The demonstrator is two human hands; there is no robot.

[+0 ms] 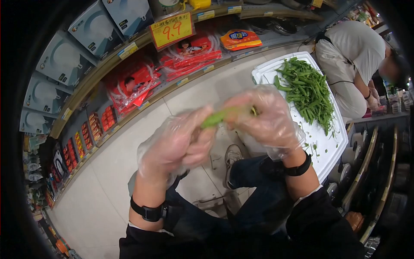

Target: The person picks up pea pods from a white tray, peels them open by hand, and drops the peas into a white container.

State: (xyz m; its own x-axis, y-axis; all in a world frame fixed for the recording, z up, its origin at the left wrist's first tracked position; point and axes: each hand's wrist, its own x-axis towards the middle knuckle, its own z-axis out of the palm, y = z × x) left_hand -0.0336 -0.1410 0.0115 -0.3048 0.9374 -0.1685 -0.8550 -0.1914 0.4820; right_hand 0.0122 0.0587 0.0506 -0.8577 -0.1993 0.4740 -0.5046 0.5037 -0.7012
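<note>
Both of my hands wear clear plastic gloves and meet in the middle of the view, blurred by motion. A green pea pod (216, 117) is pinched between them. My left hand (179, 140) grips the pod's left end with curled fingers. At the other end, the fingers of my right hand (263, 116) are closed on the same pod. Right of my right hand lies a heap of green pods (306, 90) on a white foam board (331, 151), with small green scraps near its lower part.
Store shelves (99, 54) with boxes and red packages curve along the left and top. A person (353, 52) bends down beyond the board at the upper right. Pots stand on a dark rack (366, 181) at the right. Below are my knees and a shoe (233, 157).
</note>
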